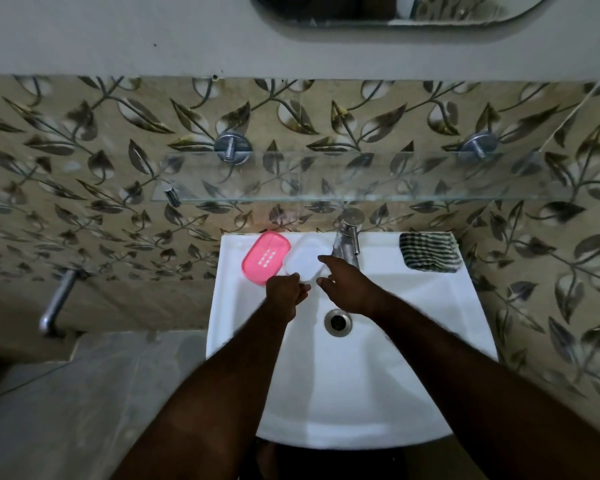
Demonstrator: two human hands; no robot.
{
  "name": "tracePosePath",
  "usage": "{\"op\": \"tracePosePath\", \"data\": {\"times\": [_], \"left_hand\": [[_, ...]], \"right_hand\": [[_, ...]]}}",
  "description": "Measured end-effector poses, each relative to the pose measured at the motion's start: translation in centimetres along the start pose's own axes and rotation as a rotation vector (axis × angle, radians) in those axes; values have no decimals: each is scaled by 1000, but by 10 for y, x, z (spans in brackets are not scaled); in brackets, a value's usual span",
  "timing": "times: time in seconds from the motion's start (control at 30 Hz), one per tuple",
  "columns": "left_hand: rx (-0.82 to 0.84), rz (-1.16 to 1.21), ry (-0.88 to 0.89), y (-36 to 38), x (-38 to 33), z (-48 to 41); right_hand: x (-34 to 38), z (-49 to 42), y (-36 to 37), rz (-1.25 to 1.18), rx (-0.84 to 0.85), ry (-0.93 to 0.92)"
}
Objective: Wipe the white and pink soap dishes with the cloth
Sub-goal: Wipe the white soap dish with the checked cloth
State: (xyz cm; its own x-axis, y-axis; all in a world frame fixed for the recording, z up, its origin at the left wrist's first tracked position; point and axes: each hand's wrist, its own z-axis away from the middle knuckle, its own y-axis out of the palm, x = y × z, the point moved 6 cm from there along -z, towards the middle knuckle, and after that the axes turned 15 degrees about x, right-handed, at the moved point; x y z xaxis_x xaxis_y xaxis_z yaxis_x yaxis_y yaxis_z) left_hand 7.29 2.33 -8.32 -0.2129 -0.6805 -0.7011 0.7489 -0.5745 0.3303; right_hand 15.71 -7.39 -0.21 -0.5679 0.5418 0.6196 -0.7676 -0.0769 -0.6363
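Sink rim [378, 247]: hands [284, 291] [345, 287] outstretched at white dish [305, 261].

1. The left forearm [222, 375] and right forearm [465, 368] are bare. They reach forward from the bottom of the view and draw closer together toward the wrists.
2. The left hand [284, 292] shows its back, with the fingers curled under. Whether they grip anything cannot be told.
3. The right hand [347, 289] is palm down and relaxed. Its forefinger stretches forward and the thumb spreads apart from it.
4. The hands lie just beside each other with a narrow gap between them.
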Motion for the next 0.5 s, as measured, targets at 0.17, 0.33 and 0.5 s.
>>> {"op": "tracePosePath", "data": {"times": [0.17,0.33,0.5], "left_hand": [[-9,11,68,-8,-3,13],[-15,-60,135,-36,-2,38],[56,-104,180,-55,-5,71]], "right_hand": [[-13,1,-5,-139,-15,12],[-25,3,-6,-283,-106,19],[-25,1,-5,-615,-122,34]]}}
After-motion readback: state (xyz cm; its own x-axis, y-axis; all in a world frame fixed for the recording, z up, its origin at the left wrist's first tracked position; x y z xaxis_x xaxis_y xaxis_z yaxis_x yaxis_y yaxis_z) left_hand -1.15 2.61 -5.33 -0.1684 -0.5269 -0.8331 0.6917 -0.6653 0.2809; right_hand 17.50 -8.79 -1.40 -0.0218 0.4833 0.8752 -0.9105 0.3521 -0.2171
